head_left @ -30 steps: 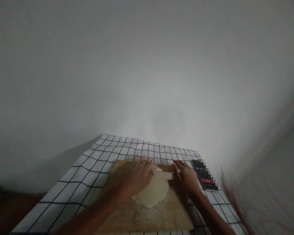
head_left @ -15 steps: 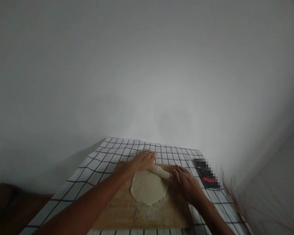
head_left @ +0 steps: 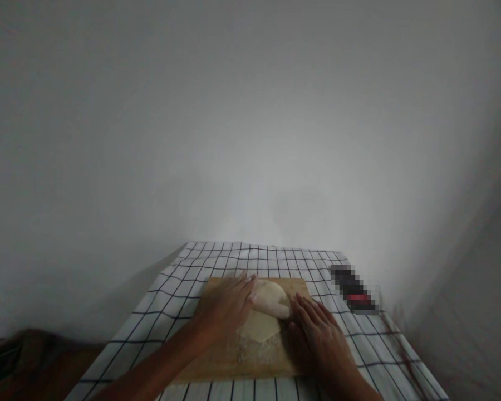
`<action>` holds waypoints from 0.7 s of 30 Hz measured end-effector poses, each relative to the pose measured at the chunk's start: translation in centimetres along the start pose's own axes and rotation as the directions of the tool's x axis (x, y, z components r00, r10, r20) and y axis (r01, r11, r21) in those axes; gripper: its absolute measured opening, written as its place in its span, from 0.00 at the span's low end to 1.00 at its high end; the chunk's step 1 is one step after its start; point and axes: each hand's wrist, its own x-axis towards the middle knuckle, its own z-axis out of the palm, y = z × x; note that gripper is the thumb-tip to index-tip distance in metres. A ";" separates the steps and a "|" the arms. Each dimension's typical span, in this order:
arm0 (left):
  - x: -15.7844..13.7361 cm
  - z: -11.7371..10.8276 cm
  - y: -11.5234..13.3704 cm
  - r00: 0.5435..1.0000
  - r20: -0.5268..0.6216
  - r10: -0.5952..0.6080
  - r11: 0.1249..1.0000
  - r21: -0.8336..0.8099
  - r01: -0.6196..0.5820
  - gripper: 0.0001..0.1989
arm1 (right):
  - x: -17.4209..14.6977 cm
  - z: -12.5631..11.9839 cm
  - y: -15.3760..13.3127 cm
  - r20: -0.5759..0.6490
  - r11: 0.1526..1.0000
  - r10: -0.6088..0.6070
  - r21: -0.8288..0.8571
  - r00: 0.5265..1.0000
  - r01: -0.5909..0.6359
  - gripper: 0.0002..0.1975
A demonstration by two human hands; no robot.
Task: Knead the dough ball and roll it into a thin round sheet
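A pale, floured rolling pin [head_left: 272, 306] lies across a flat round of dough [head_left: 259, 328], tilted down toward the right. Dough shows both beyond the pin and on its near side. My left hand [head_left: 229, 303] is closed over the pin's left end, which it hides; motion blurs it a little. At the other end, my right hand [head_left: 317, 323] rests over the pin's tip with its fingers long and close together. Under the dough is a wooden board [head_left: 217, 356], dusted with flour near the dough's front edge.
A white tablecloth with dark grid lines [head_left: 158, 312] covers the table. Right of the board lies a dark, partly pixelated flat object [head_left: 353, 287] with a red patch. A pale wall [head_left: 250, 139] rises behind the table. Brown items [head_left: 33, 356] stand low at the left.
The rolling pin and both hands have come nearer to me across the dough. Dough now shows beyond the pin. The view has shifted slightly.
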 end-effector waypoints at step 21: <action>5.2 2.6 -0.6 0.988 0.155 0.010 0.991 0.132 -0.031 0.18 | 12.2 3.8 8.2 0.179 1.000 0.005 0.023 0.984 -0.009 0.15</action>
